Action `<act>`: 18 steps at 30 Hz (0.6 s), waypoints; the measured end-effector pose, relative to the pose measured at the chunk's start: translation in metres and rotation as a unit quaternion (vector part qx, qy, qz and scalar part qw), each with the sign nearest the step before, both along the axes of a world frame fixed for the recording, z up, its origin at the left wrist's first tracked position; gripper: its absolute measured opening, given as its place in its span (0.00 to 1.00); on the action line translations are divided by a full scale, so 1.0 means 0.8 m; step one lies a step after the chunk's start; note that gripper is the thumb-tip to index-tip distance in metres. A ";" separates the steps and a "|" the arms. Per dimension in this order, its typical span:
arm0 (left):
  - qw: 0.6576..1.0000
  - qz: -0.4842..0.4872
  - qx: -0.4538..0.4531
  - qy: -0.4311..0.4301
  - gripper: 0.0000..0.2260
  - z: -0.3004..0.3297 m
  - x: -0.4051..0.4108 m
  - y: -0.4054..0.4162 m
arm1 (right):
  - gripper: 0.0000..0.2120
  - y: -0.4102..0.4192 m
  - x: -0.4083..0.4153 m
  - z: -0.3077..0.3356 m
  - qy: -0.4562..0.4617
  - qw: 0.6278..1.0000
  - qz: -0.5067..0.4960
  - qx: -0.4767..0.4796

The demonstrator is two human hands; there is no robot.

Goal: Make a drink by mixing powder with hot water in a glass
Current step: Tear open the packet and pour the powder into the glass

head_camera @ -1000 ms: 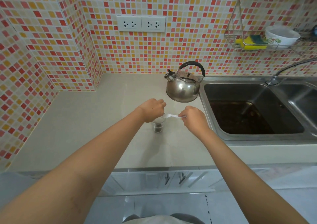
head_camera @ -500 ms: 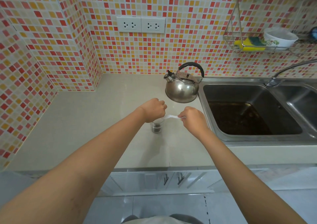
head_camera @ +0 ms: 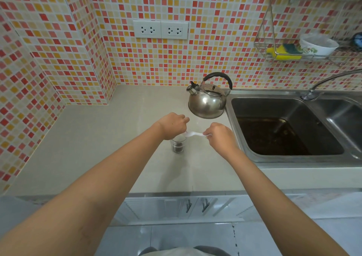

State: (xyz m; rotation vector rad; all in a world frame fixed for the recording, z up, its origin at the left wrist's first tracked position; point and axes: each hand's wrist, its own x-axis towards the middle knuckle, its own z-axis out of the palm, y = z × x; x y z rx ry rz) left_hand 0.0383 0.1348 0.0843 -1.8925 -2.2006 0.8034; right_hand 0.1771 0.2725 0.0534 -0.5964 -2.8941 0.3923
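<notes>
A small glass (head_camera: 177, 145) with dark powder at its bottom stands on the table (head_camera: 101, 142). The left hand (head_camera: 172, 125) is curled closed right over the glass's rim. Just right of the glass, the right hand (head_camera: 220, 136) pinches a white spoon (head_camera: 195, 134) whose bowl points at the glass. Behind the glass sits a steel kettle (head_camera: 207, 101), with the sink (head_camera: 284, 126) to its right.

Bare forearms; no sleeves visible
</notes>
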 end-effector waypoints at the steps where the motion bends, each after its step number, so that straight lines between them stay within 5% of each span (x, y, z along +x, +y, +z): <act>1: 1.000 0.006 0.003 -0.003 0.12 -0.001 0.000 0.000 | 0.12 0.000 0.000 0.000 0.001 1.000 0.001 -0.001; 12: 0.977 0.136 0.107 -0.126 0.15 -0.017 -0.016 -0.008 | 0.10 0.005 0.004 -0.002 -0.007 0.999 -0.015 -0.037; 18: 0.924 0.211 0.229 -0.221 0.24 -0.033 -0.026 -0.018 | 0.06 0.013 0.001 -0.010 0.070 0.946 -0.176 -0.262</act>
